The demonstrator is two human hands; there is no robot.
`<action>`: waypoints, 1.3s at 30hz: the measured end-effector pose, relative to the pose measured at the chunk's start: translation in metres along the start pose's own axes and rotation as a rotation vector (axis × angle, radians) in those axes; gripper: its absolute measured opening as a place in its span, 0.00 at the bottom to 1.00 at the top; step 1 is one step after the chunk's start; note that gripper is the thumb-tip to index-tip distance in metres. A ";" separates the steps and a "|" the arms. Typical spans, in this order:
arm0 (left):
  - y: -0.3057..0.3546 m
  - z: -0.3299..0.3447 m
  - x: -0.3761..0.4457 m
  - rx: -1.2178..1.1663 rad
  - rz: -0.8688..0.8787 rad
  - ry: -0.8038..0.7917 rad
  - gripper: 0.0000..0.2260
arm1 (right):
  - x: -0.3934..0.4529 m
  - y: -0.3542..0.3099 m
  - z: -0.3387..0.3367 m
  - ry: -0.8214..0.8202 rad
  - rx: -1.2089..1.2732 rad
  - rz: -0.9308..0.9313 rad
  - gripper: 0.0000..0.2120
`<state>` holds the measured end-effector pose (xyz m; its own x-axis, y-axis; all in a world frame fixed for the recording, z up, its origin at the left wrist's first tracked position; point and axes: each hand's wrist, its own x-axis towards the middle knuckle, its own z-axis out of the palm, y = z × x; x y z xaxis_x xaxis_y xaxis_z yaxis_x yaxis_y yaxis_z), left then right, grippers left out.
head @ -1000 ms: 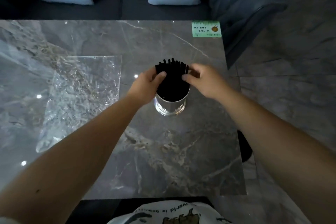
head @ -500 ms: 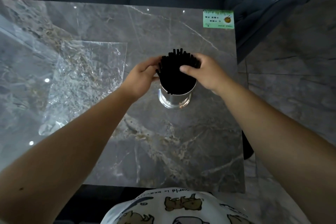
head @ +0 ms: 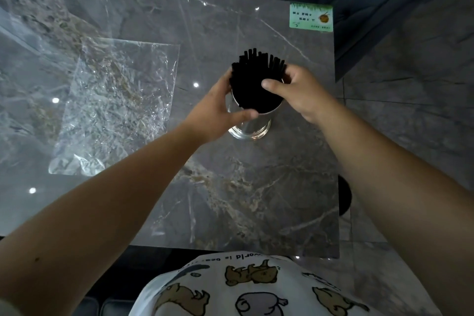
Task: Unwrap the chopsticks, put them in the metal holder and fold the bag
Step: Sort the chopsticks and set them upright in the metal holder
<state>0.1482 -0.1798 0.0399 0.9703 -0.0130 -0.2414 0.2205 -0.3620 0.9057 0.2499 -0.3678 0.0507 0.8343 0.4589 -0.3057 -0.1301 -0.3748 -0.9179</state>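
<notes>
Chopsticks (head: 256,82) stand upright in the holder (head: 250,126), cupped by the left hand (head: 218,113) and right hand (head: 300,95), each grip closed on the bundle. Bag (head: 115,102) lies flat left of the holder, nearer the left hand, unfolded.

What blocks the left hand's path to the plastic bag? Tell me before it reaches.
Nothing visible does. The left hand rests against the metal holder, and only bare marble table lies between it and the flat plastic bag to its left.
</notes>
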 end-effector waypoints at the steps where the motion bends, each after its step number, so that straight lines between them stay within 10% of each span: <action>1: 0.001 0.001 0.004 -0.022 -0.007 0.020 0.42 | -0.001 0.000 -0.001 0.006 0.009 0.000 0.14; 10: 0.003 -0.003 0.021 0.021 -0.051 0.149 0.18 | -0.012 0.004 -0.003 0.033 0.107 -0.043 0.12; 39: 0.012 -0.014 0.015 0.000 -0.043 0.113 0.27 | -0.030 -0.028 -0.028 0.201 -0.006 -0.115 0.07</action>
<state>0.1663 -0.1714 0.0517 0.9650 0.1079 -0.2390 0.2620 -0.3599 0.8955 0.2436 -0.3936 0.0922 0.9334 0.3296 -0.1420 -0.0254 -0.3340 -0.9422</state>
